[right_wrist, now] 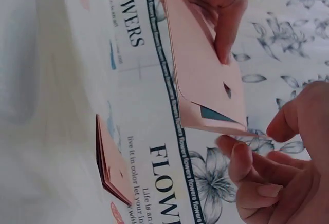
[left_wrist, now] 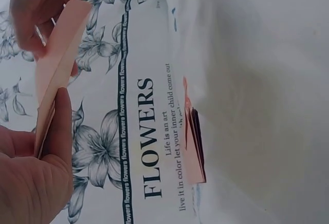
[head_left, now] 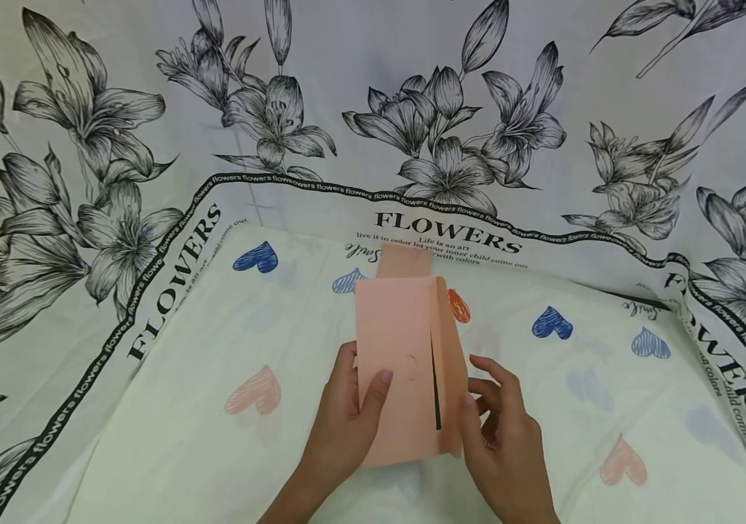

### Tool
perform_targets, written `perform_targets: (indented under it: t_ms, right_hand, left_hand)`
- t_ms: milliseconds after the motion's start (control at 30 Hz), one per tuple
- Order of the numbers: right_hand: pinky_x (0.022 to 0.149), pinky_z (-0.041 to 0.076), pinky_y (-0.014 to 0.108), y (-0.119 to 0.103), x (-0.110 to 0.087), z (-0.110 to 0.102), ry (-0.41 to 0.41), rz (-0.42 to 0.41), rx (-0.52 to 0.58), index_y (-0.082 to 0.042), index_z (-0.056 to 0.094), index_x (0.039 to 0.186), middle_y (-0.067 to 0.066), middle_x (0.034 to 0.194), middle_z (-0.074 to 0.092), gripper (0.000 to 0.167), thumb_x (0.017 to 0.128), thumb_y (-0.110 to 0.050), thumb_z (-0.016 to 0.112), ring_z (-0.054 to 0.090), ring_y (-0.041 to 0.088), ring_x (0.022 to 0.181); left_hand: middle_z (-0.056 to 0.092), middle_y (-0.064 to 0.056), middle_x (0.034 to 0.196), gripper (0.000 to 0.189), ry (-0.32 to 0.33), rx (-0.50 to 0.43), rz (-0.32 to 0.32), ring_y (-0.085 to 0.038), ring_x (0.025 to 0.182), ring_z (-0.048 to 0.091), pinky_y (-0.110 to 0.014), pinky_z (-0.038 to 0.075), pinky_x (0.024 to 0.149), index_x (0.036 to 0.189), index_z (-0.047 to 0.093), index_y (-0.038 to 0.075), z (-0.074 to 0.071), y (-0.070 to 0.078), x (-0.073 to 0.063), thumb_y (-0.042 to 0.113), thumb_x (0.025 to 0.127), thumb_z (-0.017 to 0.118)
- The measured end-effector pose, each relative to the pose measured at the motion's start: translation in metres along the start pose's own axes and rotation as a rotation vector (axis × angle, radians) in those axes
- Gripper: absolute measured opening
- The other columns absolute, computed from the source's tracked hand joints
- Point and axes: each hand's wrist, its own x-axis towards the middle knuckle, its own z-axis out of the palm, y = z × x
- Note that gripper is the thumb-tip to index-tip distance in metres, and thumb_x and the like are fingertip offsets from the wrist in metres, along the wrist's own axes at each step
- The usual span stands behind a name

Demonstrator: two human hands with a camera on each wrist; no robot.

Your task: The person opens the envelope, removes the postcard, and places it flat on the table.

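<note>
Left hand [head_left: 343, 426]: grips the near left part of a pink envelope [head_left: 392, 327], thumb lying across its front and fingers behind; the gap between them is only the thickness of the paper.

Right hand [head_left: 506, 444]: at the envelope's right side, fingers bent, with the edge of the flap [head_left: 453, 378] between thumb and fingertips – a light pinch, as the right wrist view shows it.

Pink envelope: held up over the table cloth [head_left: 169, 466] between the two hands, its long sides running away from the person. The flap along the right side stands partly away from the body, leaving a narrow slit.

Dark green layer [right_wrist: 218, 115]: shows inside that slit, wider toward the near end (what it is made of, I cannot tell).

Small cut-out [right_wrist: 227, 90]: in the envelope's face, near the slit; in the head view only faint curved marks show there.

Pink packet [right_wrist: 114, 167]: lies on the cloth beyond the envelope, well apart from both hands; several layers with dark edges show at its side – the head view has it partly covered by the envelope.

Cloth: pale, printed with hearts, bordered by a black band and "FLOWERS" lettering, with line-drawn lilies [head_left: 447, 175] beyond.
</note>
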Motion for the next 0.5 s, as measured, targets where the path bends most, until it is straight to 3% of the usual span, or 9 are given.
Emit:
perform_targets:
  t_ms: [167, 267, 367, 500]
  right_hand:
    - [0.049, 0.040, 0.019, 0.003, 0.002, -0.002, 0.076, -0.017, 0.022, -0.009, 0.052, 0.130, -0.006, 0.096, 0.072, 0.032, 0.102, 0.001, 0.063, 0.052, 0.006, 0.059]
    - [0.051, 0.042, 0.019, 0.005, 0.004, -0.002, 0.091, -0.041, 0.022, -0.012, 0.061, 0.121, -0.006, 0.100, 0.070, 0.027, 0.100, 0.005, 0.065, 0.056, 0.005, 0.067]
    - [0.053, 0.042, 0.019, 0.006, 0.005, -0.001, 0.094, -0.076, 0.002, -0.015, 0.069, 0.119, -0.004, 0.114, 0.068, 0.031, 0.097, 0.007, 0.067, 0.056, 0.006, 0.078]
    - [0.057, 0.039, 0.020, 0.006, 0.005, 0.000, 0.117, -0.063, -0.056, -0.020, 0.073, 0.116, -0.002, 0.119, 0.058, 0.031, 0.095, 0.004, 0.072, 0.048, 0.007, 0.085]
  left_hand:
    - [0.073, -0.013, 0.123, 0.036, -0.023, -0.069, -0.015, -0.031, 0.100, 0.078, -0.044, 0.064, 0.079, 0.145, 0.041, 0.019, -0.004, 0.001, 0.001, 0.020, 0.112, 0.055]
    - [0.072, -0.017, 0.125, 0.036, -0.049, -0.104, -0.025, -0.034, 0.102, 0.077, -0.044, 0.064, 0.080, 0.145, 0.040, 0.016, -0.008, 0.002, 0.002, 0.020, 0.112, 0.054]
    - [0.071, -0.019, 0.126, 0.036, -0.060, -0.109, -0.031, -0.034, 0.103, 0.076, -0.044, 0.063, 0.081, 0.144, 0.040, 0.014, -0.010, 0.003, 0.002, 0.020, 0.112, 0.055]
    - [0.069, -0.019, 0.130, 0.037, -0.071, -0.102, -0.026, -0.034, 0.109, 0.074, -0.043, 0.063, 0.085, 0.145, 0.039, 0.013, -0.011, 0.003, 0.000, 0.019, 0.112, 0.054]
